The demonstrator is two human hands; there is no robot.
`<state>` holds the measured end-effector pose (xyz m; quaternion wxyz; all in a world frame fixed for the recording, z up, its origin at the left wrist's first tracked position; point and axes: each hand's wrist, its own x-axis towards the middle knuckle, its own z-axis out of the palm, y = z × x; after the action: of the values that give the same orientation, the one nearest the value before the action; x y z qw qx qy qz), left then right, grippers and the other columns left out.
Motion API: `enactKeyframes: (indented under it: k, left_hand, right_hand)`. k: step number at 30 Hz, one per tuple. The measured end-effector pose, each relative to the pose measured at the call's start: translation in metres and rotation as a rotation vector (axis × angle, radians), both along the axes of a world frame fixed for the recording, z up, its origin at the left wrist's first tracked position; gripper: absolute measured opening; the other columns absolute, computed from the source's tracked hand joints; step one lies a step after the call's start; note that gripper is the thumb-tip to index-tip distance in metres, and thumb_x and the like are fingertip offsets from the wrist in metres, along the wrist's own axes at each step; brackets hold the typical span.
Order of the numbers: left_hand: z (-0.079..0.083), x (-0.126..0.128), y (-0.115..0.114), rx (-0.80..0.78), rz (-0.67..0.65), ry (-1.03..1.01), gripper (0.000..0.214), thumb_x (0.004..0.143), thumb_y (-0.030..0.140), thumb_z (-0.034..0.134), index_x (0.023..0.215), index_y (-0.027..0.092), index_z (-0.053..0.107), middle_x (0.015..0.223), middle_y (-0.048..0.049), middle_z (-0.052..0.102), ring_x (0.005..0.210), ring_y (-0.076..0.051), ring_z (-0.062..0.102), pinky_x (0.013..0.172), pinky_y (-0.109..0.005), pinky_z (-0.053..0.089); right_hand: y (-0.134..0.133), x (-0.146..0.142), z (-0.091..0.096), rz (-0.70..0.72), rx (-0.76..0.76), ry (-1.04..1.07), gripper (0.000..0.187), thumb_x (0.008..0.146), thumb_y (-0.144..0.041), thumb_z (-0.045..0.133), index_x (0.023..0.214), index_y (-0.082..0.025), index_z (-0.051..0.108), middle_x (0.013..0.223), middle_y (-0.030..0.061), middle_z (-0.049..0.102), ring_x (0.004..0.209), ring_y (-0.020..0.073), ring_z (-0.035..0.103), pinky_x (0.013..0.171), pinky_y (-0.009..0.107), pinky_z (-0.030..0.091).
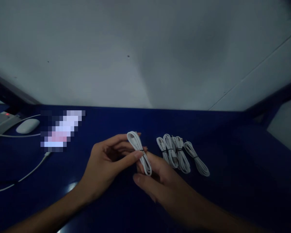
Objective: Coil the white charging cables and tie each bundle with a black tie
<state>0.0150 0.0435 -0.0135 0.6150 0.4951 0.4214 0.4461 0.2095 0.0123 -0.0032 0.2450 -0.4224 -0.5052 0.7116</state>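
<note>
Pinching cable (136,141) in left hand (106,163), left of pile (181,158); can't tell right hand's (167,179) hold. Looks light, springy; best taken by tie (142,150).

Blue tabletop, tied cables on the right, a lit device on the left.
From my end I see a glossy blue tabletop (121,120) with pale glare near its front. To the right, a cluster of white cable bundles (181,158) lies close together, dark ties at their middles; one more bundle (197,159) lies just beside them, slanted. Across on the left I have a bright-screened device (65,127), pixelated beyond reading, with a white cord (31,173) curving from its near end. Beyond that sit a smooth white rounded object (27,126) and, at the edge, a pale block (8,124) showing a red light.
</note>
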Motion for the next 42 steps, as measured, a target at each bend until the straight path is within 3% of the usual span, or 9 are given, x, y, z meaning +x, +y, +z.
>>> enactKeyframes:
  k: [4, 7, 14, 19, 22, 25, 28, 32, 42]
  left_hand:
    - [-0.002, 0.0, -0.002, 0.06, -0.009, 0.003, 0.072, 0.091, 0.018, 0.091, 0.157, 0.028, 0.064, 0.108, -0.0057, 0.088, 0.099, -0.025, 0.085, 0.096, -0.036, 0.068]
    - [-0.004, 0.002, -0.006, 0.176, 0.031, 0.054, 0.085, 0.091, 0.012, 0.09, 0.165, 0.036, 0.056, 0.121, -0.0049, 0.085, 0.107, -0.025, 0.083, 0.1, -0.038, 0.068]
    - [0.001, 0.004, -0.012, 0.458, 0.09, 0.364, 0.026, 0.097, 0.022, 0.086, 0.121, 0.032, 0.088, 0.137, -0.0074, 0.077, 0.13, -0.032, 0.071, 0.1, -0.044, 0.069]
    - [0.004, 0.003, -0.008, 0.484, 0.086, 0.404, 0.016, 0.098, 0.025, 0.087, 0.111, 0.033, 0.091, 0.156, -0.0047, 0.066, 0.131, -0.03, 0.07, 0.114, -0.046, 0.062]
    - [-0.001, 0.003, -0.004, 0.404, 0.054, 0.227, 0.037, 0.097, 0.024, 0.087, 0.132, 0.033, 0.083, 0.158, -0.0061, 0.066, 0.137, -0.031, 0.068, 0.106, -0.041, 0.065]
    - [-0.006, 0.004, -0.001, 0.16, -0.021, 0.003, 0.065, 0.098, 0.024, 0.086, 0.158, 0.03, 0.062, 0.135, -0.0087, 0.081, 0.121, -0.029, 0.079, 0.104, -0.041, 0.065]
    - [-0.008, 0.003, 0.001, -0.019, -0.098, -0.092, 0.049, 0.103, 0.03, 0.082, 0.149, 0.022, 0.068, 0.112, -0.0077, 0.087, 0.107, -0.025, 0.083, 0.104, -0.039, 0.063]
    - [-0.01, 0.0, 0.0, -0.094, -0.144, -0.144, 0.035, 0.102, 0.036, 0.084, 0.133, 0.021, 0.08, 0.105, -0.0064, 0.088, 0.102, -0.021, 0.083, 0.105, -0.034, 0.06]
    - [-0.01, 0.002, 0.001, 0.007, -0.143, -0.172, 0.046, 0.093, 0.024, 0.093, 0.136, 0.022, 0.079, 0.111, -0.0048, 0.087, 0.109, -0.021, 0.082, 0.106, -0.032, 0.061]
  right_hand:
    - [0.0, 0.001, -0.001, -0.018, -0.061, 0.028, 0.008, 0.11, -0.024, 0.062, 0.103, -0.023, 0.057, 0.07, -0.0094, 0.045, 0.059, 0.0096, 0.037, 0.057, 0.025, 0.034]
    - [0.004, 0.005, -0.008, -0.006, -0.03, 0.154, 0.013, 0.109, -0.025, 0.06, 0.097, -0.023, 0.055, 0.065, -0.0093, 0.048, 0.053, 0.0096, 0.039, 0.052, 0.024, 0.035]
    - [0.014, 0.011, -0.025, 0.057, -0.112, 0.478, 0.016, 0.1, -0.02, 0.057, 0.087, -0.024, 0.05, 0.06, -0.0082, 0.049, 0.047, 0.0108, 0.038, 0.047, 0.024, 0.033]
    - [0.017, 0.01, -0.024, 0.115, -0.192, 0.562, 0.028, 0.1, -0.027, 0.055, 0.074, -0.025, 0.045, 0.059, -0.0079, 0.038, 0.046, 0.0112, 0.035, 0.046, 0.025, 0.032]
    - [0.017, 0.011, -0.022, 0.147, -0.255, 0.568, 0.037, 0.103, -0.039, 0.057, 0.071, -0.025, 0.043, 0.06, -0.0077, 0.034, 0.046, 0.0119, 0.034, 0.047, 0.027, 0.033]
    - [0.017, 0.012, -0.02, 0.156, -0.33, 0.598, 0.042, 0.105, -0.05, 0.057, 0.074, -0.025, 0.042, 0.061, -0.0074, 0.036, 0.048, 0.0122, 0.035, 0.049, 0.027, 0.035]
    - [0.016, 0.013, -0.02, 0.175, -0.38, 0.674, 0.036, 0.107, -0.048, 0.056, 0.081, -0.025, 0.046, 0.061, -0.0086, 0.034, 0.048, 0.0118, 0.034, 0.049, 0.025, 0.035]
    - [0.015, 0.012, -0.02, 0.209, -0.401, 0.715, 0.036, 0.113, -0.048, 0.053, 0.086, -0.025, 0.05, 0.059, -0.0095, 0.032, 0.048, 0.0115, 0.032, 0.049, 0.023, 0.034]
    - [0.016, 0.009, -0.021, 0.15, -0.269, 0.586, 0.042, 0.108, -0.042, 0.055, 0.073, -0.024, 0.041, 0.056, -0.0099, 0.027, 0.048, 0.0106, 0.027, 0.05, 0.023, 0.032]
